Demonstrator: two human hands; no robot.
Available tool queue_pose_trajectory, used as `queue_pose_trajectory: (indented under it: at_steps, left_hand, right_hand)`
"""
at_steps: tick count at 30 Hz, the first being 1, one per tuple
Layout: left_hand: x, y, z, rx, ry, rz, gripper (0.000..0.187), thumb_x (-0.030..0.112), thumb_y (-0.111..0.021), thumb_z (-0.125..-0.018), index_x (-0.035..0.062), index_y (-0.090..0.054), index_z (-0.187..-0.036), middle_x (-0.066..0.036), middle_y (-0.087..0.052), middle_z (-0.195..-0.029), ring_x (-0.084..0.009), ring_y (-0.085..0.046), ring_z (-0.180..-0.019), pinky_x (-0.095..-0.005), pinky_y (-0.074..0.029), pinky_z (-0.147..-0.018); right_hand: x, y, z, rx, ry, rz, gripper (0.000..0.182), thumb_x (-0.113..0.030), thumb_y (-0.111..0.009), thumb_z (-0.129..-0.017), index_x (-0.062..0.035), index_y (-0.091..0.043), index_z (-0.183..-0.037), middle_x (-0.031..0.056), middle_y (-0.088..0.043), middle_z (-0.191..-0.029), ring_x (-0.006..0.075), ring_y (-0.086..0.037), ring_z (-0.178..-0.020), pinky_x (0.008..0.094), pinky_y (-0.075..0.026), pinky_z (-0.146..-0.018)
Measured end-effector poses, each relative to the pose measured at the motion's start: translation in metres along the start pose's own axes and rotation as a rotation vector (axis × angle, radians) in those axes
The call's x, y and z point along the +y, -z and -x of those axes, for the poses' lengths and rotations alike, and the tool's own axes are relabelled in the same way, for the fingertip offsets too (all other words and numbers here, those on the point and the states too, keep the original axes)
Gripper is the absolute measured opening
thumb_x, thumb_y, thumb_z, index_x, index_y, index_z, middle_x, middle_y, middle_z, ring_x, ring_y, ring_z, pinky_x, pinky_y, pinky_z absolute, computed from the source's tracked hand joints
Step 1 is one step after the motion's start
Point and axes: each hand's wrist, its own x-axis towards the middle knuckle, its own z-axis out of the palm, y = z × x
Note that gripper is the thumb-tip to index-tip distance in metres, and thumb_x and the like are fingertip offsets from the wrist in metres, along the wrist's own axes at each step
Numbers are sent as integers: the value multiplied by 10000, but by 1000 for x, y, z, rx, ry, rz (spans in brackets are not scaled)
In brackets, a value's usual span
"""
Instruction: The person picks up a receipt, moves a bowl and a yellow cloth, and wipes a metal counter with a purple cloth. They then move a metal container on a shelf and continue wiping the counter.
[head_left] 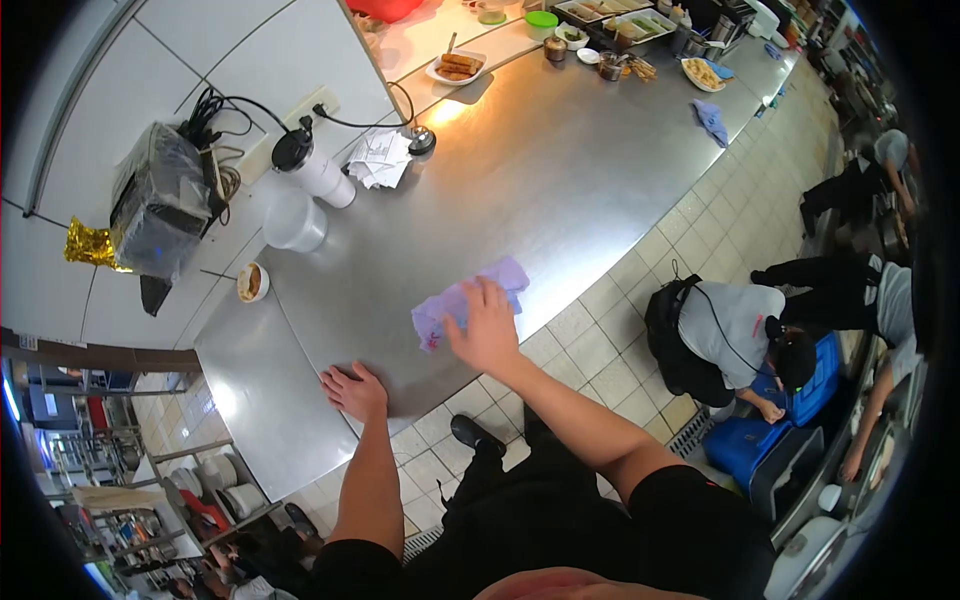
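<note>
My right hand (486,322) lies palm down over a purple cloth (508,275) on the steel counter (400,230). Its fingers are stretched out flat on the fabric, and the thumb sticks out to the side. Part of the cloth is hidden under the palm. To the left, near the counter's front edge, my left hand (356,392) rests flat on the bare metal with its fingers spread, holding nothing.
Along the wall stand a clear plastic tub (294,222), a white tumbler (326,178), crumpled papers (380,160) and a small cup (253,282). Plated food (457,67) sits farther back. A second cloth (710,122) lies by the edge. A person (730,325) bends over a blue bin (745,452).
</note>
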Motion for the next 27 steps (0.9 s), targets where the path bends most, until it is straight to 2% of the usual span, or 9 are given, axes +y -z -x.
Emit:
queue_pose_trajectory:
  at_steps: [3, 6, 9, 12, 15, 18, 19, 23, 27]
  left_hand:
    - [-4, -4, -1, 9, -9, 1, 706, 515, -453, -1023, 24, -372, -1524, -181, -290, -1638, -381, -227, -1519, -546, -177, -1231]
    - [-2, 0, -1, -19, 7, -10, 709, 518, -450, -1024, 26, -363, -1528, -179, -278, -1643, -378, -220, -1522, -544, -170, -1234]
    - [0, 0, -2, -38, 2, -6, 713, 522, -447, -1025, 29, -355, -1532, -176, -267, -1648, -376, -214, -1525, -545, -165, -1236]
    - [-2, 1, -1, -32, 4, -5, 713, 525, -445, -1026, 34, -353, -1534, -174, -262, -1651, -376, -212, -1527, -551, -167, -1235]
    - [-2, -1, -3, -26, 0, -14, 714, 528, -443, -1026, 40, -350, -1538, -173, -263, -1652, -377, -211, -1529, -556, -171, -1234]
    - [0, 0, -2, -36, 2, -40, 717, 536, -439, -1025, 44, -349, -1540, -174, -270, -1650, -380, -210, -1530, -561, -188, -1226]
    - [0, -1, -3, -34, 4, -51, 717, 536, -438, -1026, 44, -350, -1539, -174, -269, -1650, -379, -209, -1531, -561, -192, -1224]
    - [-2, -2, -4, -28, -10, -57, 716, 542, -425, -1031, 40, -349, -1537, -183, -262, -1649, -373, -220, -1527, -558, -207, -1218]
    - [-2, -5, -4, -42, -13, -71, 727, 560, -395, -1037, 39, -338, -1542, -186, -253, -1649, -366, -218, -1527, -556, -208, -1218]
  right_hand:
    - [23, -52, -5, -154, -331, 207, 891, -402, -621, -902, 165, -268, -1491, 388, -170, -1592, 550, -101, -1501, 656, -161, -1187]
    - [35, -101, -12, -195, -477, 284, 984, -466, -549, -915, 189, -140, -1525, 378, -13, -1633, 543, 72, -1519, 668, -47, -1202]
    - [39, -108, -37, -67, -511, 225, 939, -458, -508, -935, 178, -158, -1529, 363, -6, -1641, 524, 95, -1525, 657, -35, -1207]
    - [77, -102, -74, 62, -412, 299, 852, -421, -485, -964, 146, -203, -1534, 314, -51, -1661, 494, 41, -1541, 647, -38, -1215]
    - [129, -64, -122, -62, -190, 457, 703, -361, -449, -999, 32, -277, -1557, 207, -118, -1687, 422, -37, -1561, 610, -70, -1237]
    - [182, -9, -166, -368, 273, 566, 600, -323, -424, -1022, -82, -326, -1562, 117, -174, -1692, 356, -100, -1566, 568, -106, -1254]
    - [198, 7, -179, -403, 316, 600, 581, -307, -409, -1030, -132, -318, -1577, 85, -174, -1696, 323, -105, -1570, 548, -127, -1260]
    - [262, 66, -210, -240, -69, 649, 619, -333, -396, -1034, -119, -267, -1600, 91, -144, -1704, 328, -98, -1572, 555, -128, -1257]
    - [325, 125, -194, -52, -432, 658, 670, -390, -388, -1033, -112, -219, -1619, 97, -106, -1711, 350, -71, -1573, 564, -106, -1255]
